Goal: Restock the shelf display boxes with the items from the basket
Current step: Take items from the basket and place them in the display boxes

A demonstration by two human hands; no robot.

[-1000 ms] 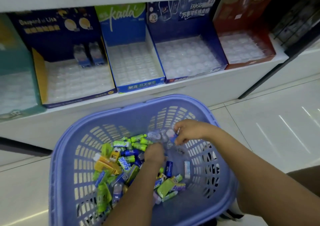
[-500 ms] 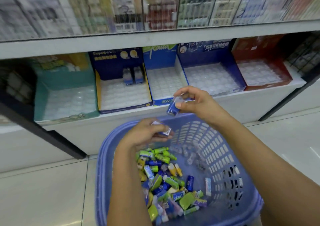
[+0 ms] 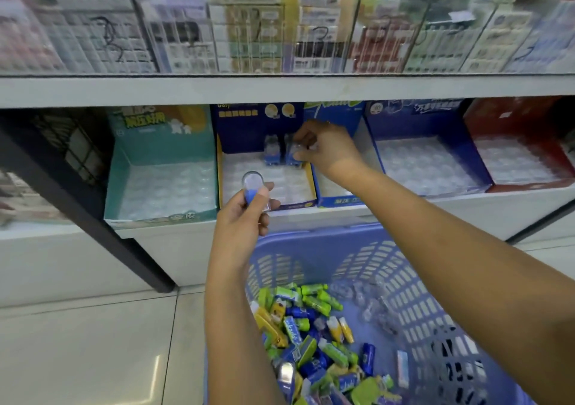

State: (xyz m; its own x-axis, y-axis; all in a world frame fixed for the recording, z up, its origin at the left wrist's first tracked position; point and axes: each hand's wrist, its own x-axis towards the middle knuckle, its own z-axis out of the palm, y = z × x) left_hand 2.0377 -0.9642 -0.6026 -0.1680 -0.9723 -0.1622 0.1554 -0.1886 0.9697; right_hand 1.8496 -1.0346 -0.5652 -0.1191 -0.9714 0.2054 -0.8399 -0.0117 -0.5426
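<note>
A lilac plastic basket (image 3: 314, 243) stands on the floor, holding several small green, blue and yellow packaged items (image 3: 311, 336). My left hand (image 3: 245, 215) grips a small clear-and-blue capsule item (image 3: 253, 187) in front of the dark-blue display box (image 3: 267, 183). My right hand (image 3: 323, 148) reaches into the back of that box and pinches a clear-and-blue item (image 3: 292, 155) beside another one (image 3: 271, 152) standing there. The box's clear tray slots are otherwise bare.
On the same shelf sit a teal box (image 3: 161, 187), a blue Kada box (image 3: 339, 201), a second blue box (image 3: 426, 168) and a red box (image 3: 522, 165). A stocked upper shelf (image 3: 280, 87) overhangs. A black post (image 3: 93, 218) slants at left.
Both hands rose from the basket, each with a clear-and-blue item. My right hand moved into the back of the dark-blue box; my left hand came up in front of it.
</note>
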